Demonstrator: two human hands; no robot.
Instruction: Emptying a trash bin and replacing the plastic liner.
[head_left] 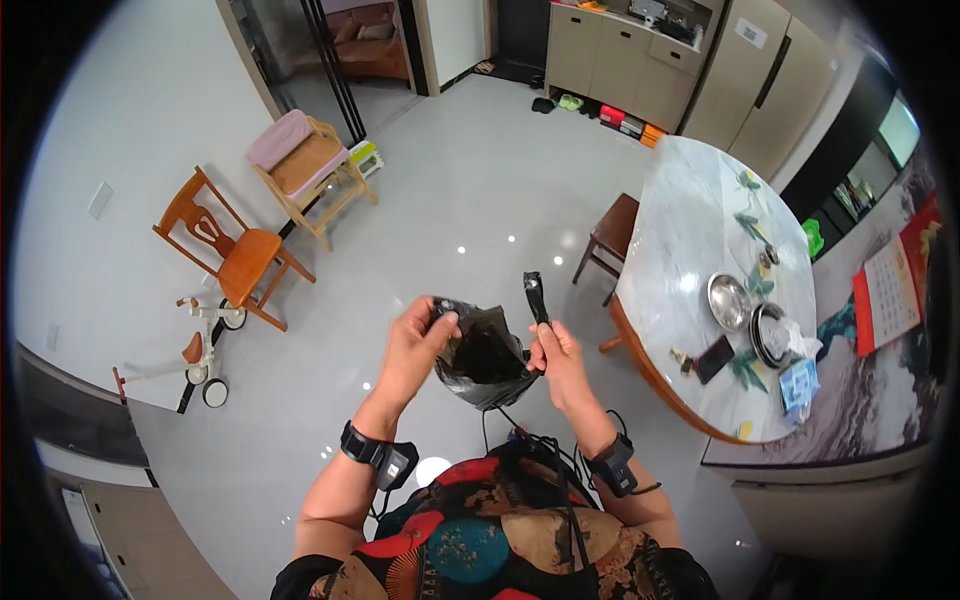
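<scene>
A black plastic bag (487,388) hangs in front of me with its mouth spread apart, and its dark inside shows. My left hand (412,345) pinches the left side of the rim between thumb and fingers. On the other side, my right hand (562,362) is closed round the bag's right edge, and a twisted black strip (535,297), which looks like a handle of the bag, sticks up out of that fist. What lies at the bottom of the bag cannot be made out. Both wrists wear black strapped devices with cables.
To the right stands a marble-topped table (690,240) with metal bowls (729,301), a phone (714,359) and a tissue pack (798,388). A dark stool (610,236) is beside it. Leftward are a wooden chair (250,262), a high chair (300,170) and a small balance bike (203,355).
</scene>
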